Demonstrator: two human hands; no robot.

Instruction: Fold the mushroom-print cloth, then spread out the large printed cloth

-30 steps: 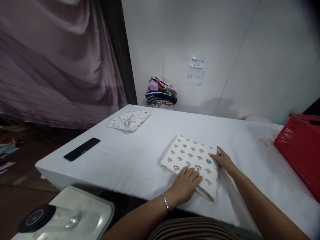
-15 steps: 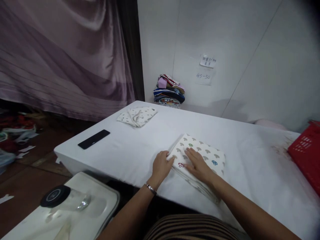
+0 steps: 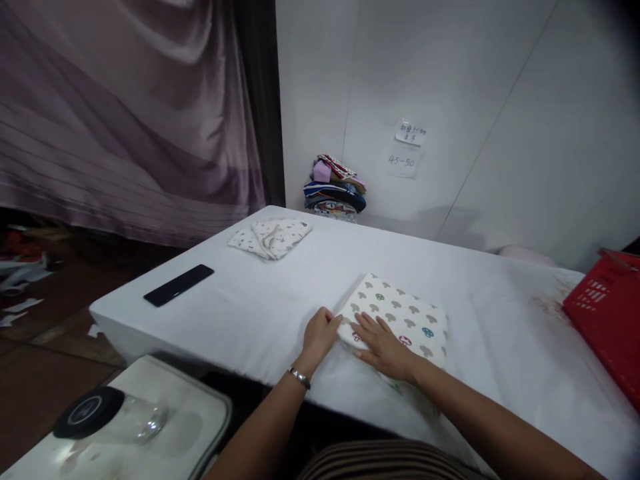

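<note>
A folded white cloth with a mushroom print [image 3: 400, 317] lies on the white table [image 3: 260, 307] in front of me. My right hand [image 3: 383, 343] lies flat on its near left part, fingers stretched out. My left hand [image 3: 320, 333] is at the cloth's left edge, fingers curled onto that edge; whether it grips the fabric I cannot tell.
A second folded patterned cloth [image 3: 273, 237] lies at the table's far left, a black phone [image 3: 179, 285] near the left edge. A red basket [image 3: 607, 313] stands at the right. Folded clothes [image 3: 334, 187] are stacked by the wall. A glass jar [image 3: 110, 417] rests on a white surface below left.
My right hand moved from the cloth's right edge to its near left part. My left hand slid off the top to the left edge.
</note>
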